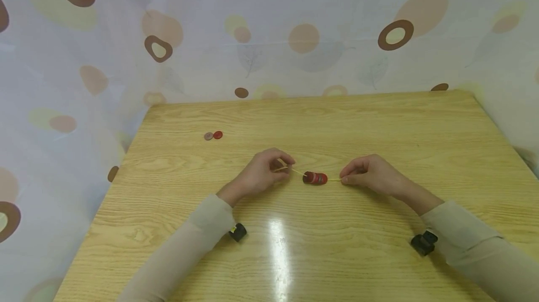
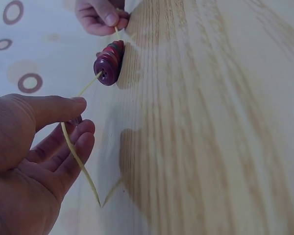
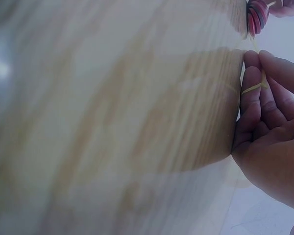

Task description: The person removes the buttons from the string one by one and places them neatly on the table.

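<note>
Both left grip [image 1: 262,173] and right grip [image 1: 375,175] hold yellow string [image 1: 334,180] threaded through buttons [image 1: 316,178].

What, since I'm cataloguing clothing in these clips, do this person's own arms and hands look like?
The left sleeve and right sleeve are long, plain and pale beige. Beside the left one sits a small black device with a yellow mark; beside the right, another black device. The left hand and right hand wear no gloves.
</note>
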